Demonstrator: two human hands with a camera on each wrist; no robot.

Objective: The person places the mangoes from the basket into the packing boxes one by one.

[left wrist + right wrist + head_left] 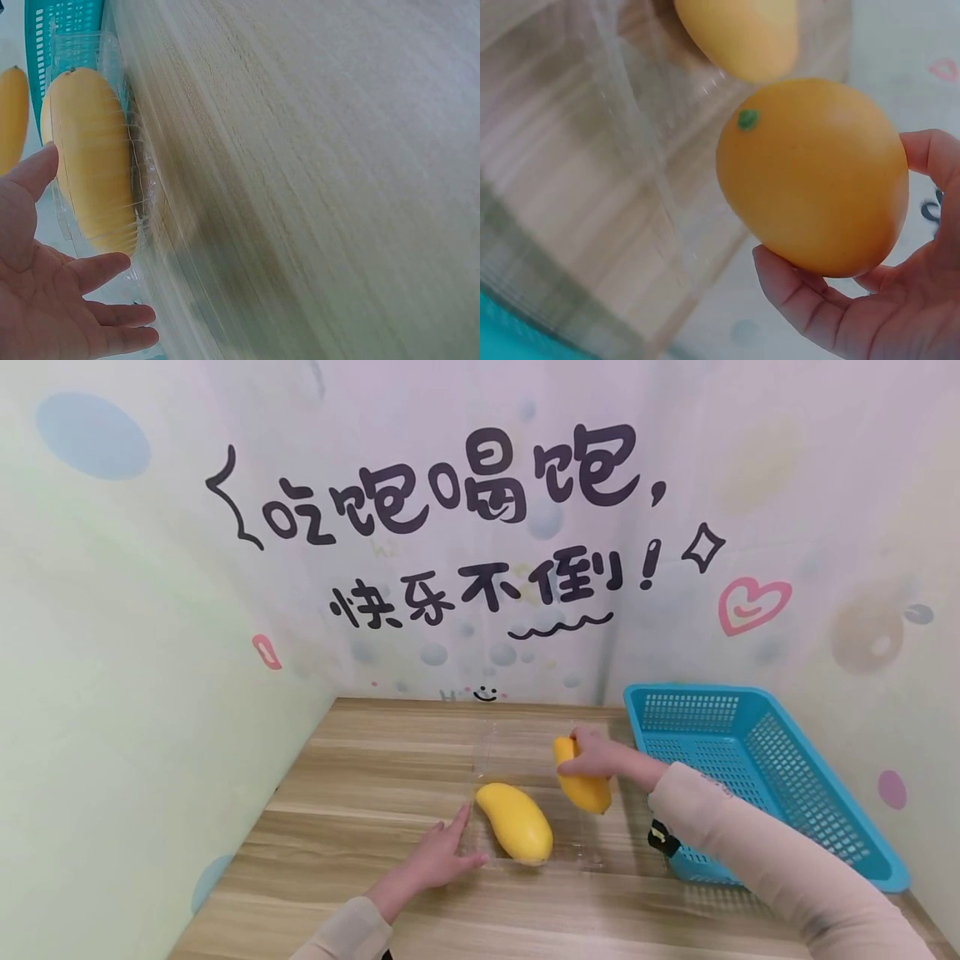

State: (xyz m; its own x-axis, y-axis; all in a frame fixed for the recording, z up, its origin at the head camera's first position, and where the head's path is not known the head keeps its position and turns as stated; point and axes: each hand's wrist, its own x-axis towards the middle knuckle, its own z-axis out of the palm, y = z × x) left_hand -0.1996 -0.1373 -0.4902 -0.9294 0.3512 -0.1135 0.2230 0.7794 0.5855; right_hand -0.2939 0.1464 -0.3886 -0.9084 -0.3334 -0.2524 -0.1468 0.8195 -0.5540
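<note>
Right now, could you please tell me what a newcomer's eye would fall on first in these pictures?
Probably the bold black lettering across the back wall, above the table. Next might come the yellow mango in the right hand and the other mango lying in a clear plastic container by the left hand. The bright blue basket also stands out at the table's right side.
</note>
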